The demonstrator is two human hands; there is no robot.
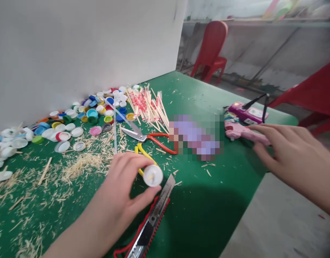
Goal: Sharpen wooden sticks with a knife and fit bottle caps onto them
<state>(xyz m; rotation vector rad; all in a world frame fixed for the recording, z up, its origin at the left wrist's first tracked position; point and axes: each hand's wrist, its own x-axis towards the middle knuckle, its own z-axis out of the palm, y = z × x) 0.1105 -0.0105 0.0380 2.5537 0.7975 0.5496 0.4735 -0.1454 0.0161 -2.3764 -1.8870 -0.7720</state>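
Your green bench (202, 215) carries heaped caps (92, 114) along the white panel (81, 43), sticks (147, 104) right beside them, shavings (84, 165) strewn in front, scissors (139, 137) near the middle, a cutter (151, 218) close to you, and a purple device (245, 113) by the right edge.

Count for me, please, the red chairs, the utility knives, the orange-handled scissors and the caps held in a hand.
Red chairs: 2, one cut off by the frame
Utility knife: 1
Orange-handled scissors: 1
White cap in left hand: 1
Total: 5
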